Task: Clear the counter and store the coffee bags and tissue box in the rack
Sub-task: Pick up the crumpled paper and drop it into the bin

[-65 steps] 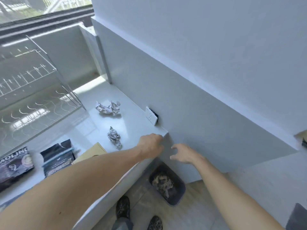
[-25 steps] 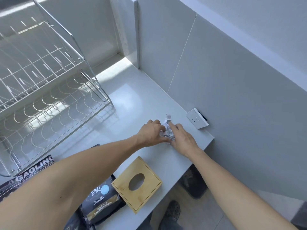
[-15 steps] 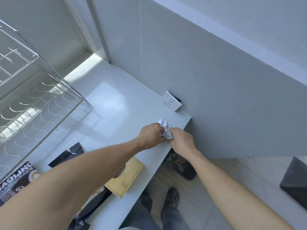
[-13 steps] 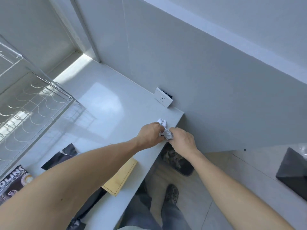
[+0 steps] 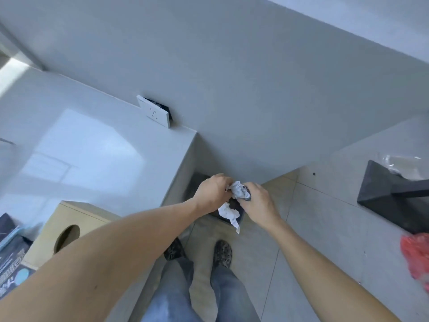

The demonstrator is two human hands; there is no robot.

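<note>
Tissue box: wooden tissue box [image 5: 67, 228] and coffee bags [image 5: 11, 261] wait on the counter [image 5: 97, 145], nearest, at left.
Hands: left hand [image 5: 212, 191] and right hand [image 5: 258, 203] pinch crumpled paper [image 5: 240, 190] together.
Bin: dark bin [image 5: 196, 184] below the hands, likely to catch the paper.
Rack: out of view.

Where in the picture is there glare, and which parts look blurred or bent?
Head view: window light makes a bright glare patch on the counter; the wall edges bend from the wide-angle lens; the coffee bag at the left border is smeared; the crumpled paper between the left hand and the right hand is fairly sharp.
</note>
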